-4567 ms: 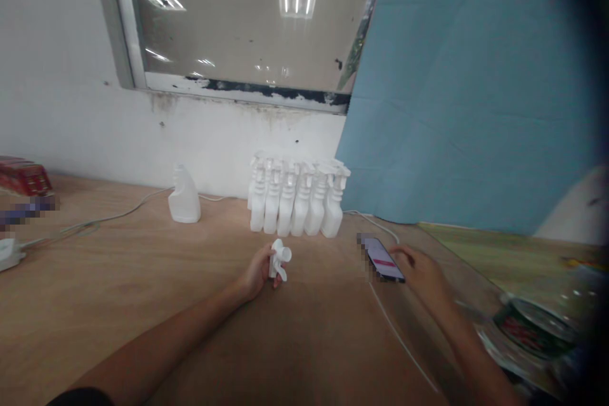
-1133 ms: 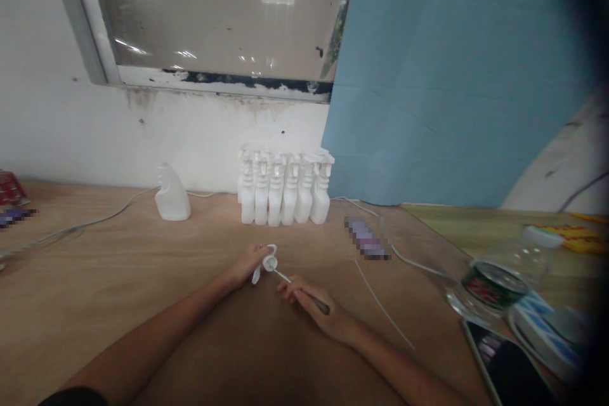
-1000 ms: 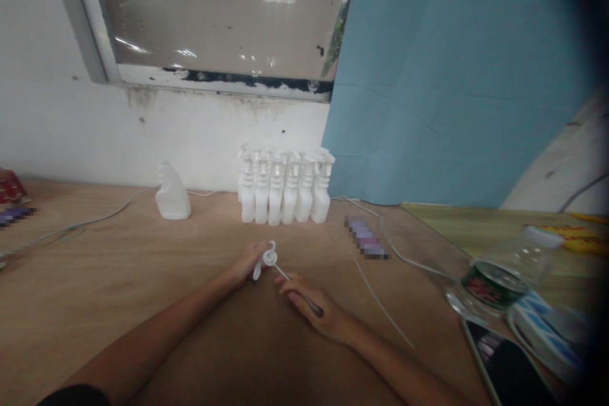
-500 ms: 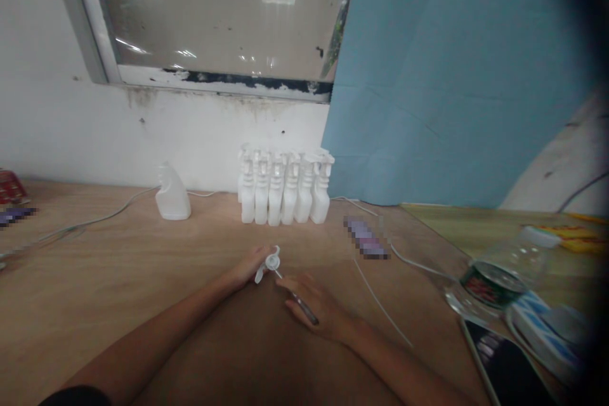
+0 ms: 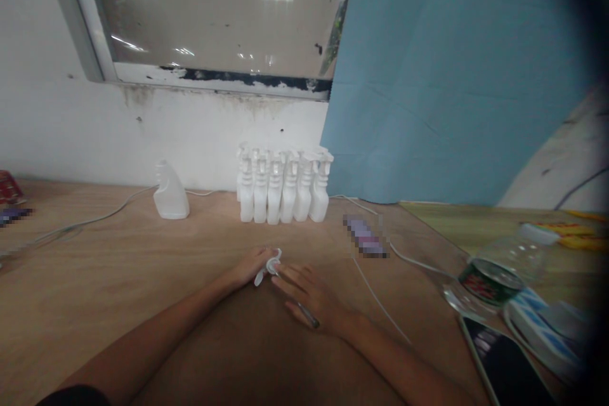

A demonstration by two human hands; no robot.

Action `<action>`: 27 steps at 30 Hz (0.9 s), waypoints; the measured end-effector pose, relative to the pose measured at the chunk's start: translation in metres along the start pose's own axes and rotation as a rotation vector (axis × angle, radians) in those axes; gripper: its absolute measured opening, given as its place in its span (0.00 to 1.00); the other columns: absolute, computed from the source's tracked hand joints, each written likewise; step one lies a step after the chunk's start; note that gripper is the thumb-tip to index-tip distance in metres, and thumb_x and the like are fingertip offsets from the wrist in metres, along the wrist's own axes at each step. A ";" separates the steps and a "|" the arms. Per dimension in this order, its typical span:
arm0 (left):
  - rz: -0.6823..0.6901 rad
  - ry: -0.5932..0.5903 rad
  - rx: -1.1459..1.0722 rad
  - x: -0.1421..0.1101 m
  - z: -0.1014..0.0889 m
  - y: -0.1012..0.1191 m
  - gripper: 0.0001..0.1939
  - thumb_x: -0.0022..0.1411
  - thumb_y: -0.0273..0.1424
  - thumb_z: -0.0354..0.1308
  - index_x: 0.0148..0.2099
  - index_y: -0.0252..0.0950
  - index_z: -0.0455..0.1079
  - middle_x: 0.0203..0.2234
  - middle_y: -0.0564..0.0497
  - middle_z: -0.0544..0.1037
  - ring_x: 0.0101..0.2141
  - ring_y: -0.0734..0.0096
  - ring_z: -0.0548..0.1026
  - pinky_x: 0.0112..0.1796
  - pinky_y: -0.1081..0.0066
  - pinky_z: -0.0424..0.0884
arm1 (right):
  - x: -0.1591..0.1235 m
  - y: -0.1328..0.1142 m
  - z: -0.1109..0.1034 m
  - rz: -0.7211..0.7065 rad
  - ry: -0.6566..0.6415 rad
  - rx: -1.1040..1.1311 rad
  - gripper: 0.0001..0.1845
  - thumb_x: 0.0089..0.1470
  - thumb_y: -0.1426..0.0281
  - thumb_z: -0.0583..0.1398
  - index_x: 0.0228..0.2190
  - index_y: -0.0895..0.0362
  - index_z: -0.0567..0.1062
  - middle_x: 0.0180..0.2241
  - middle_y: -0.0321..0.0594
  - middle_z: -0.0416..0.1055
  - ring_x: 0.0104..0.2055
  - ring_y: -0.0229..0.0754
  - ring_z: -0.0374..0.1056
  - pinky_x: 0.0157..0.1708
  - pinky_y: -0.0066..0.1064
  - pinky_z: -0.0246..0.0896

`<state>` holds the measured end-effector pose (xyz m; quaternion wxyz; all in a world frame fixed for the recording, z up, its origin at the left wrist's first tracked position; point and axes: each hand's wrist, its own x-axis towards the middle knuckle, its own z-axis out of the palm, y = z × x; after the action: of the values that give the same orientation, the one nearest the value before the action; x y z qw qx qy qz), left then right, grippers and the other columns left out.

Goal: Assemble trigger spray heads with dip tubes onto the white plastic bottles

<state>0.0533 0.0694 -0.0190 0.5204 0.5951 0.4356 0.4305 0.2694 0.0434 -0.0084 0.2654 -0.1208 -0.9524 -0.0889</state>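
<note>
My left hand (image 5: 254,266) is closed on a white spray trigger head (image 5: 273,266), held low over the table in front of me. Its round collar end faces up towards the camera, and a lever sticks out at the lower left. My right hand (image 5: 309,295) holds a slim pen-like tool (image 5: 307,314); its dark rear end shows below the palm, and the fingers cover most of it. Fingertips of this hand reach the collar of the spray head. Whether the tool's tip is inside the collar I cannot tell.
Several white spray bottles (image 5: 275,200) stand in rows by the wall. A headless white bottle (image 5: 171,193) is at their left. On the right are a blurred purple item (image 5: 365,236), a clear water bottle (image 5: 492,279), a phone (image 5: 504,361) and a power strip (image 5: 542,330).
My right hand has moved slightly up and left, and its fingers now reach the spray head's collar. The tool's light tip, visible before, is mostly covered. My left hand keeps its hold.
</note>
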 end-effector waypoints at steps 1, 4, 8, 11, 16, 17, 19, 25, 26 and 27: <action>0.003 0.001 -0.001 0.000 0.000 0.000 0.22 0.56 0.50 0.55 0.24 0.36 0.63 0.17 0.57 0.65 0.19 0.76 0.62 0.23 0.74 0.56 | 0.001 -0.001 -0.001 -0.011 -0.012 -0.019 0.26 0.59 0.73 0.54 0.59 0.58 0.61 0.61 0.51 0.60 0.62 0.48 0.56 0.57 0.44 0.56; 0.004 0.017 -0.009 0.002 0.001 -0.003 0.22 0.56 0.50 0.55 0.25 0.35 0.64 0.17 0.57 0.66 0.19 0.76 0.63 0.23 0.74 0.57 | 0.004 -0.002 -0.003 -0.034 0.016 -0.031 0.25 0.58 0.76 0.54 0.57 0.59 0.64 0.61 0.52 0.61 0.61 0.46 0.58 0.56 0.43 0.58; -0.001 0.078 -0.027 0.003 0.003 -0.008 0.23 0.57 0.52 0.54 0.25 0.36 0.63 0.15 0.57 0.66 0.16 0.79 0.61 0.19 0.76 0.55 | 0.001 0.001 -0.006 -0.003 0.102 0.025 0.25 0.57 0.77 0.54 0.56 0.59 0.65 0.58 0.51 0.66 0.58 0.45 0.64 0.56 0.41 0.60; 0.001 0.138 -0.051 0.004 0.003 -0.011 0.24 0.59 0.53 0.52 0.30 0.36 0.63 0.14 0.59 0.64 0.12 0.80 0.57 0.14 0.77 0.50 | -0.003 0.007 -0.011 0.074 0.167 0.089 0.24 0.58 0.77 0.54 0.56 0.56 0.66 0.56 0.49 0.68 0.57 0.44 0.66 0.55 0.40 0.61; 0.062 0.222 -0.130 0.007 0.000 -0.013 0.22 0.58 0.52 0.52 0.40 0.37 0.60 0.21 0.57 0.71 0.14 0.78 0.64 0.15 0.77 0.58 | -0.014 0.029 -0.020 0.235 0.174 0.087 0.18 0.60 0.75 0.55 0.51 0.54 0.71 0.53 0.48 0.72 0.52 0.46 0.70 0.52 0.43 0.64; 0.075 0.232 -0.144 0.008 -0.001 -0.014 0.23 0.57 0.51 0.53 0.41 0.37 0.59 0.23 0.56 0.72 0.15 0.77 0.66 0.16 0.77 0.61 | -0.017 0.035 -0.020 0.276 0.177 0.083 0.16 0.60 0.74 0.55 0.49 0.54 0.72 0.51 0.47 0.73 0.51 0.46 0.71 0.52 0.44 0.64; 0.092 0.246 -0.159 0.010 -0.002 -0.014 0.24 0.56 0.50 0.55 0.43 0.36 0.59 0.25 0.54 0.74 0.18 0.75 0.70 0.20 0.75 0.66 | -0.022 0.046 -0.019 0.362 0.189 0.092 0.13 0.60 0.72 0.56 0.45 0.53 0.75 0.48 0.46 0.75 0.49 0.48 0.72 0.50 0.44 0.66; 0.114 0.265 -0.090 0.010 -0.005 -0.016 0.24 0.56 0.48 0.59 0.45 0.33 0.64 0.32 0.48 0.78 0.30 0.66 0.77 0.32 0.70 0.70 | -0.030 0.063 -0.011 0.565 0.210 0.166 0.13 0.62 0.66 0.55 0.40 0.55 0.78 0.43 0.46 0.78 0.47 0.49 0.73 0.49 0.48 0.66; 0.115 0.265 -0.070 0.009 -0.005 -0.016 0.24 0.57 0.47 0.59 0.46 0.33 0.65 0.33 0.47 0.78 0.32 0.65 0.78 0.34 0.70 0.71 | -0.030 0.063 -0.011 0.579 0.223 0.185 0.13 0.62 0.66 0.55 0.39 0.55 0.79 0.43 0.45 0.78 0.46 0.49 0.74 0.49 0.48 0.66; 0.115 0.263 -0.049 0.008 -0.005 -0.016 0.24 0.58 0.47 0.58 0.47 0.32 0.65 0.35 0.45 0.79 0.34 0.64 0.78 0.35 0.69 0.71 | -0.029 0.063 -0.011 0.591 0.240 0.205 0.13 0.62 0.65 0.55 0.39 0.54 0.79 0.42 0.45 0.78 0.46 0.48 0.74 0.48 0.47 0.67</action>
<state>0.0494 0.0800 -0.0338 0.4475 0.5445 0.4549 0.5443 0.3166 0.0955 -0.0079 0.4006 -0.3531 -0.8422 0.0748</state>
